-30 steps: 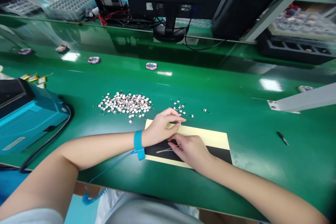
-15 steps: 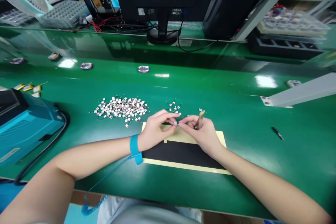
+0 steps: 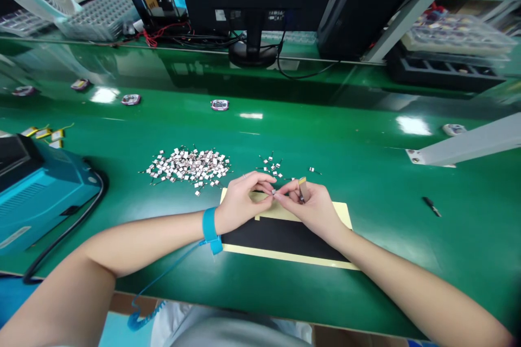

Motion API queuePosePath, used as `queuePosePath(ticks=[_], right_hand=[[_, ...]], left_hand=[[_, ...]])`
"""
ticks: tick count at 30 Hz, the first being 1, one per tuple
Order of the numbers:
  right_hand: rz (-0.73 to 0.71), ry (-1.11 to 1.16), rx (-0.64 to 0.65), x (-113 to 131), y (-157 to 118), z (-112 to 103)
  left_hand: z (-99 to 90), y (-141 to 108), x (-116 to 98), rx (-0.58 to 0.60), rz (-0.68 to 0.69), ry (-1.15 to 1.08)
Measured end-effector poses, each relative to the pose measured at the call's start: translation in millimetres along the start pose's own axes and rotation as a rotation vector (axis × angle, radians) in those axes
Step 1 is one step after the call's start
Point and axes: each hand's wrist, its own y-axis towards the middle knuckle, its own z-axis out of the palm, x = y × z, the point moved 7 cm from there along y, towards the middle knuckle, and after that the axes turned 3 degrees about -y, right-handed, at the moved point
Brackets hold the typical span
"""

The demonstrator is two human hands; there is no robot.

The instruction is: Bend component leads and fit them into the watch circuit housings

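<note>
A small whitish square component (image 3: 273, 192) is pinched in the fingertips of my left hand (image 3: 241, 203). At its other side, the closed thumb and index finger of my right hand (image 3: 317, 210) meet it. What look like tweezers (image 3: 303, 188) with a yellowish end stick up from my right palm, their lower part hidden by fingers. Both hands hover over a black strip (image 3: 280, 236) on pale yellow backing paper (image 3: 344, 216). A large pile of similar components with short dark leads (image 3: 191, 167) lies left of my hands. A few more components (image 3: 271, 165) lie just beyond them.
A blue wrist strap (image 3: 210, 225) with a coiled cord circles my left wrist. A teal machine (image 3: 61, 190) with a black cable stands left. Several device cases (image 3: 220, 104) sit farther back. A black pen-like object (image 3: 431, 206) and a white metal arm (image 3: 468, 141) are right.
My right fingertips have come closer to the component and now touch it. The tweezers in my right hand have tilted leftward. My left hand stays nearly in place.
</note>
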Motion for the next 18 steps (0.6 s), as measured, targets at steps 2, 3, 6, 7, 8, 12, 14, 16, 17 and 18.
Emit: queuePosePath(ticks=[2,3,6,7,8,12,14,16,17,18], right_hand=[[0.003,-0.005,-0.002,-1.0,0.1,-0.1],[0.006,-0.007,-0.004,-1.8,0.1,-0.2],[0.011,-0.01,0.001,-3.1,0.0,0.2],[0.012,-0.01,0.007,-2.9,0.0,0.6],[0.013,-0.009,0.013,-2.4,0.1,1.0],[0.017,-0.007,0.03,0.9,1.0,2.4],[0.02,-0.011,0.035,1.6,1.6,3.0],[0.025,-0.017,0.042,1.3,1.9,3.7],[0.029,-0.02,0.046,0.8,1.9,4.0],[0.034,-0.022,0.051,0.3,1.9,4.3]], left_hand=[[0.4,-0.1,0.4,0.0,-0.01,-0.003],[0.5,-0.1,0.4,0.001,-0.013,-0.004],[0.3,0.0,0.0,-0.003,-0.016,0.001],[0.1,0.0,-0.3,-0.004,-0.015,0.002],[0.1,0.0,-0.6,-0.003,-0.013,0.004],[-0.2,-0.1,-3.0,-0.002,0.012,0.018],[-0.7,-0.3,-4.2,-0.007,0.03,0.032],[-0.9,-0.5,-5.0,-0.009,0.041,0.045],[-0.9,-0.6,-5.3,-0.007,0.044,0.05],[-0.9,-0.6,-5.4,-0.006,0.043,0.055]])
